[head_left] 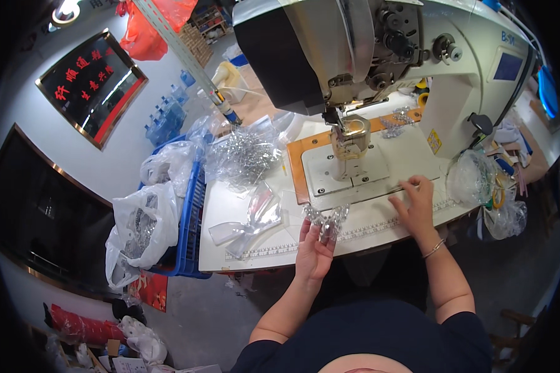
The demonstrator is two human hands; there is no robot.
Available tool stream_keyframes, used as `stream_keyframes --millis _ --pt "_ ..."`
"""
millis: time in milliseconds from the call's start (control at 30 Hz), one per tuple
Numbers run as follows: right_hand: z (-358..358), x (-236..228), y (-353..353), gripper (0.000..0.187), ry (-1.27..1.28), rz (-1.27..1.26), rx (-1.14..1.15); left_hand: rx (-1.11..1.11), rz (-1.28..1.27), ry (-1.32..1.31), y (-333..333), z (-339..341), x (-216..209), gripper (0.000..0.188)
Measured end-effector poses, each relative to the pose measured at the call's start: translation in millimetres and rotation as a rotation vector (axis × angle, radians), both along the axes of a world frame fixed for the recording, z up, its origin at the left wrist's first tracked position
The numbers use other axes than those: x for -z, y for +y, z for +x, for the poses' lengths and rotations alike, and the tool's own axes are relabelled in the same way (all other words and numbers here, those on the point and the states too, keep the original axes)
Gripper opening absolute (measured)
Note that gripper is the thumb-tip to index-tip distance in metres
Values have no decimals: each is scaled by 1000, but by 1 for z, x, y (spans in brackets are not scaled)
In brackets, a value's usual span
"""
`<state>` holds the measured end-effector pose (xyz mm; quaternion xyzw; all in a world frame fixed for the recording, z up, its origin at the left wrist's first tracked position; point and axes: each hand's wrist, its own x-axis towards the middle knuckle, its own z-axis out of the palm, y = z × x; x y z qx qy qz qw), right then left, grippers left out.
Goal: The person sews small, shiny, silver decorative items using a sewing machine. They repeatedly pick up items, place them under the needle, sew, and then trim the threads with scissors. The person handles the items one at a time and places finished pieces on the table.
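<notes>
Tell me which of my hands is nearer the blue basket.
Left. Your left hand, holding a shiny silver piece, is right of the blue basket, with clear plastic pieces lying between them. Your right hand is farther right, near the sewing machine.

A head-worn fisheye looks down over the table (221, 204).
</notes>
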<state>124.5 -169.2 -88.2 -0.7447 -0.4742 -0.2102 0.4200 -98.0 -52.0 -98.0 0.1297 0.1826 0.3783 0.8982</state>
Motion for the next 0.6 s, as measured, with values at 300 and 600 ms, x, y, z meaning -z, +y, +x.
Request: stream_keyframes --millis 300,600 --pt "-92 -3 21 21 1851 487 -847 -26 77 23 -21 33 -9 37" --pt "-105 24 37 17 1680 553 -834 -83 436 -147 -13 38 19 43"
